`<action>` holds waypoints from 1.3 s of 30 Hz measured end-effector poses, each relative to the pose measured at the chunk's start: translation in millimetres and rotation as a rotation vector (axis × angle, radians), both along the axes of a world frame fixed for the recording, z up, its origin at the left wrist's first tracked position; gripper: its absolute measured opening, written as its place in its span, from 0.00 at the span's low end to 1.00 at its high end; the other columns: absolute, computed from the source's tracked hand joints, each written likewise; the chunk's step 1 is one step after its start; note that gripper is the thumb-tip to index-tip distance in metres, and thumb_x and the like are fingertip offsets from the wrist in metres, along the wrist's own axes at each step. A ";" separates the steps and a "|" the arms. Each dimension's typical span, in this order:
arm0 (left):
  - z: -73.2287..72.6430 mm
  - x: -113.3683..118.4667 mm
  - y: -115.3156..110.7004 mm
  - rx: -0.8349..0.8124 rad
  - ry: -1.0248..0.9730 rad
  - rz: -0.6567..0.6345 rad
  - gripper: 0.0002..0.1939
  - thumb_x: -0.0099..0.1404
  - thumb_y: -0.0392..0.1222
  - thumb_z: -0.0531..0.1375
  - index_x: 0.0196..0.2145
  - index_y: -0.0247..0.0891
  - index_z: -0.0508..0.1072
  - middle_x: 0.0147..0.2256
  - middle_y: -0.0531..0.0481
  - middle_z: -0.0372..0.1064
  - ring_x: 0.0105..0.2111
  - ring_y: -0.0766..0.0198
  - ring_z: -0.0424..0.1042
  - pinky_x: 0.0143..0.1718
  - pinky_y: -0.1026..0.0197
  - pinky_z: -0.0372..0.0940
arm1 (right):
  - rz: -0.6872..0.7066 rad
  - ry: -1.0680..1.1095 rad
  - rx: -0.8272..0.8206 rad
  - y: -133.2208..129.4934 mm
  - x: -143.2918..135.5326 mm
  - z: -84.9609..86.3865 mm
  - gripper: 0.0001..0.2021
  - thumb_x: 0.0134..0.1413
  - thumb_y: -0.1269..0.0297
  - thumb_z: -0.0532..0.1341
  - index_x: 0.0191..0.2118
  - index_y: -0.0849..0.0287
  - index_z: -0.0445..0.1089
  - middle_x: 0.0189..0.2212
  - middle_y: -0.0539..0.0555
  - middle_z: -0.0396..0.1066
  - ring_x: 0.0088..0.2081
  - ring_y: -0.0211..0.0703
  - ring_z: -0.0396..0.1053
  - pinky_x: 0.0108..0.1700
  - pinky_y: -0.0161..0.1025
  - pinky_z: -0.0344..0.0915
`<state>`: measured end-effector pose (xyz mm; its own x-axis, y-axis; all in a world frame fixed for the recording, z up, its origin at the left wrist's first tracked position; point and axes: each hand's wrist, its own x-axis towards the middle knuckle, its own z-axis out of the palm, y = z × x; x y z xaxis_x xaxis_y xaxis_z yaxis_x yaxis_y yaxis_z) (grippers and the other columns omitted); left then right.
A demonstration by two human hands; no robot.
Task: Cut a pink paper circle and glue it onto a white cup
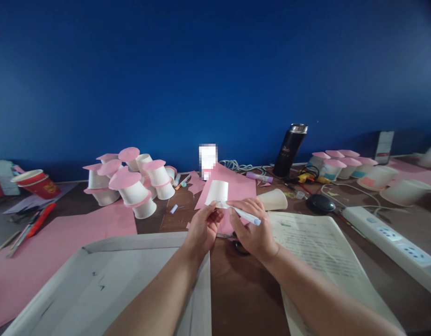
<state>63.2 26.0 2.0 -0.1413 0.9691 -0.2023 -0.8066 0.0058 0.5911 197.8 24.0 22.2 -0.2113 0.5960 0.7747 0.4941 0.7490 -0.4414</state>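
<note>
The left hand pinched the lower edge of a white paper cup, held upside down just above the fingertips of both hands. The right hand gripped a glue stick, its tip touching the cup's rim. Beneath lay pink paper on the brown table.

A craft worktable set against a blue wall is indicated by the stacked pink-capped paper cups, pink paper sheets, scissors, glue stick and power strip spread across it.
</note>
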 end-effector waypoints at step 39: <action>2.8 0.9 -0.3 -0.034 0.022 0.011 0.04 0.53 0.32 0.65 0.27 0.30 0.72 0.24 0.50 0.70 0.26 0.71 0.70 0.32 0.68 0.67 | -0.061 0.003 -0.014 0.7 -1.4 -1.1 0.07 0.56 0.68 0.57 0.38 0.57 0.71 0.31 0.53 0.74 0.34 0.43 0.69 0.47 0.46 0.61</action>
